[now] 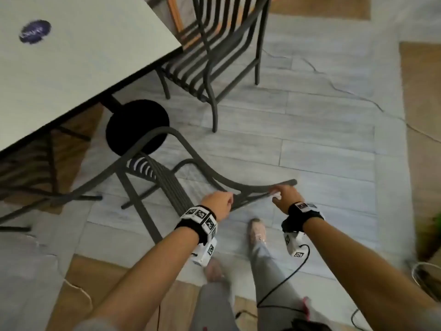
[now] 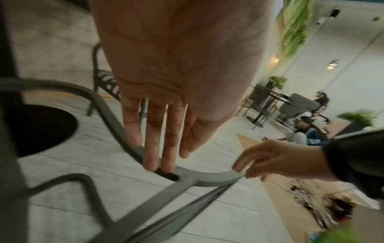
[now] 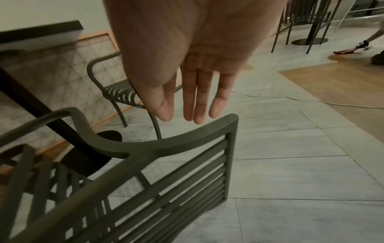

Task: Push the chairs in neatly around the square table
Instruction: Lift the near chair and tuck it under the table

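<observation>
Both forearms reach forward and down from the person, wrists level, toward the top rail of the near chair [image 1: 248, 187], a dark metal slatted armchair standing at the corner of the square table [image 1: 71, 56], its seat clear of the tabletop edge and angled to it. Left hand [image 1: 218, 203]: in the left wrist view the fingers [image 2: 154, 139] run straight, tips at the junction of rail and armrest; whether they press the metal or sit just above it is unclear owing to blur. Right hand [image 1: 284, 195]: fingers [image 3: 204, 92] extended and relaxed, tips just above the rail's right end, a gap visible in the right wrist view. Neither hand grasps anything. A second chair [image 1: 214, 56] stands at the table's adjacent side, seat partly under the top. The table's round black base [image 1: 136, 127] rests on the pale tiled floor [image 1: 310, 139].
</observation>
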Demonstrator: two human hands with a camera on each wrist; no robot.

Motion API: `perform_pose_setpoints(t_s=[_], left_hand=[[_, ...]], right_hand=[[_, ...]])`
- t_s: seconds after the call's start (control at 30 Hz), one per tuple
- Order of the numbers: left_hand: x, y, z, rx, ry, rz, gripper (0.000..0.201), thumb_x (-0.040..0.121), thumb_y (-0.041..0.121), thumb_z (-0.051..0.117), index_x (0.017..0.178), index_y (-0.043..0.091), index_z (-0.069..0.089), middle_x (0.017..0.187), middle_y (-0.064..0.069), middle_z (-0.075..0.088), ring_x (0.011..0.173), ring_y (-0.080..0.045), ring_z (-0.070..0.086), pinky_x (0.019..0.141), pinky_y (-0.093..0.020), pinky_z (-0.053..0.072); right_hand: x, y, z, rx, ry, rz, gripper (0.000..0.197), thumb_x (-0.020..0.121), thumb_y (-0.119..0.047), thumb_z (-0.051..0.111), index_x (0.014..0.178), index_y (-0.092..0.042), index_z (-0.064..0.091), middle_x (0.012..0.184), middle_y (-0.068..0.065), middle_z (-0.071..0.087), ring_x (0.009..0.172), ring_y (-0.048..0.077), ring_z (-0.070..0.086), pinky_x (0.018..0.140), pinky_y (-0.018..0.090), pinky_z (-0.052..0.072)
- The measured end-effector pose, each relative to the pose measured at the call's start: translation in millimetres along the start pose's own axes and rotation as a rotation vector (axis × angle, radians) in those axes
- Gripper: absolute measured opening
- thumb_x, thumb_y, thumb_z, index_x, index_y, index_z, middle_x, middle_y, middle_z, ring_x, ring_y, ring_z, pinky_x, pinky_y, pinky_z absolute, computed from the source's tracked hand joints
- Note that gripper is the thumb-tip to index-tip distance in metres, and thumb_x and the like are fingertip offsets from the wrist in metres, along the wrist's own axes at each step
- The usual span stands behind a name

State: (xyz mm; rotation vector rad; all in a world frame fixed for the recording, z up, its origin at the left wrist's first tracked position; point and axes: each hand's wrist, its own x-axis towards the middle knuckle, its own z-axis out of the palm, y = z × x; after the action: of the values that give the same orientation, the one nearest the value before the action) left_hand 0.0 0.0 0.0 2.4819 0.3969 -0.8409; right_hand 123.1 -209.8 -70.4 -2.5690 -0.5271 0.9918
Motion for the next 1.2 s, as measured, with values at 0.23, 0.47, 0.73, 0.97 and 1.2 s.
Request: perform_pose_setpoints(t_s=[0.23,0.47,0.73,0.97,1.2], left_hand=[[107.5,56.7,45.3,0.065,0.08,0.03,0.025,0.097,0.018,0.045,0.114,0.008,0.06,0.122,-0.013,0.063,0.114,-0.033,0.057,0.096,-0.043,0.044],[171.0,57.7,75.3,0.066,-0.118,-0.105,0.041,0.1,0.04,0.036,0.107,0.013,0.066,0.114,-0.014,0.07,0.11,-0.031,0.061,0.103,-0.044,0.035],[172.0,68.3,75.3,-0.093,-0.062,-0.146,0.043,0.096,0.048,0.047,0.1,0.011,0.068,0.107,-0.013,0.072,0.106,-0.031,0.062,0.098,-0.044,0.035],[91.9,47.2,36.9,-0.217,0.097,-0.015,0.037,0.093,0.046,0.049,0.1,0.018,0.072,0.1,0.0,0.075,0.095,-0.022,0.066,0.094,-0.041,0.04],[-20.7,38.8,-27.6,-0.456,0.228,0.1,0.022,0.092,0.042,0.053,0.082,0.027,0.066,0.075,0.014,0.062,0.082,-0.019,0.063,0.092,-0.045,0.046]], right_hand=[[36.0,64.0,-10.1,-0.21,-0.023,0.073,0.054,0.083,-0.027,0.066,0.133,-0.023,0.045,0.146,0.011,0.035,0.128,0.035,0.039,0.097,0.052,0.043],[60.1,85.7,4.5,-0.011,-0.038,0.084,0.054,0.085,-0.032,0.065,0.135,-0.024,0.044,0.142,0.012,0.038,0.12,0.036,0.048,0.095,0.047,0.045],[57.3,84.2,3.3,0.265,0.069,0.033,0.051,0.075,-0.029,0.079,0.118,-0.013,0.056,0.12,0.014,0.055,0.103,0.03,0.057,0.088,0.033,0.044],[30.8,63.2,-24.3,0.338,-0.009,-0.059,0.058,0.062,-0.049,0.083,0.105,-0.021,0.057,0.102,0.001,0.068,0.093,0.019,0.062,0.082,0.036,0.051],[-9.9,34.9,-55.2,0.143,-0.079,-0.104,0.059,0.058,-0.055,0.084,0.104,-0.024,0.061,0.096,-0.003,0.066,0.088,0.019,0.059,0.077,0.033,0.047]])
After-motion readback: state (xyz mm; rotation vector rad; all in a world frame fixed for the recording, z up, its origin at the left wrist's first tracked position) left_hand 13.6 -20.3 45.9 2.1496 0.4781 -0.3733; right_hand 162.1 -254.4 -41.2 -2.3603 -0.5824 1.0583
